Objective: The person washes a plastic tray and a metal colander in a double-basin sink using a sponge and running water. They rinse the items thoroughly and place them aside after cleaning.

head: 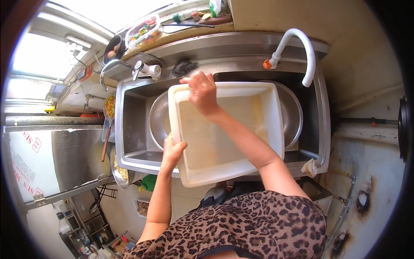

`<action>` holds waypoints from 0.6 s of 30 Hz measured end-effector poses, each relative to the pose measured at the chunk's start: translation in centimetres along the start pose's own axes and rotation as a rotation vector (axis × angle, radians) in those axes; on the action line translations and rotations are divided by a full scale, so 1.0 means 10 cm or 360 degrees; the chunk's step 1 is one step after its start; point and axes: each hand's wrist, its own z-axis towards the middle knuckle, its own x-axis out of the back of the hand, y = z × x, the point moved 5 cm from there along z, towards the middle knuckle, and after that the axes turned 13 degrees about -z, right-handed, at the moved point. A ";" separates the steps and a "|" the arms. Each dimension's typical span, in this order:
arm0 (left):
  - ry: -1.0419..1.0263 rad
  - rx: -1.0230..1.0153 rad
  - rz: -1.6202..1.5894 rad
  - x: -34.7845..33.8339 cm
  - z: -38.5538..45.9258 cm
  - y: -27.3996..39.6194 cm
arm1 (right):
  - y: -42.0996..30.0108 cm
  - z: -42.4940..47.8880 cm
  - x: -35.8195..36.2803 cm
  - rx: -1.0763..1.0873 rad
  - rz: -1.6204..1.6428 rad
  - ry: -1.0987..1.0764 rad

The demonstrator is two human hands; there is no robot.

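Note:
A white rectangular plastic tub (226, 136) is tilted over the sink, its inside wet and stained yellowish along the right wall. My left hand (173, 149) grips its left rim, thumb on the inner side. Over the tub's far left corner is my right hand (203, 94), fingers bent and apart; nothing shows in it, though its palm is hidden. Just beyond those fingers, a dark wire scouring pad (184, 68) lies on the sink ledge. Beneath the tub, a large round metal basin (292, 113) sits in the stainless-steel sink (134, 119), mostly covered.
A white gooseneck tap (310, 55) arches over the sink's right side; a chrome tap (147, 70) stands at the back left. Left of the sink are a pan of chopped vegetables (110, 106) and a metal bowl (124, 181) with pale food. A crumpled cloth (310, 168) rests on the front-right edge.

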 end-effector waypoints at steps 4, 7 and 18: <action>0.0062 0.0075 0.0105 -0.03 -0.07 0.00 | -0.56 0.15 -0.30 0.0214 -0.0102 -0.0045; 0.0058 0.0040 0.0113 -0.06 -0.10 0.05 | -0.78 -0.22 -0.62 0.0260 -0.0029 -0.1129; 0.0100 0.0062 0.0108 0.00 0.01 -0.18 | -0.62 -0.59 -0.70 0.0447 0.0047 -0.0993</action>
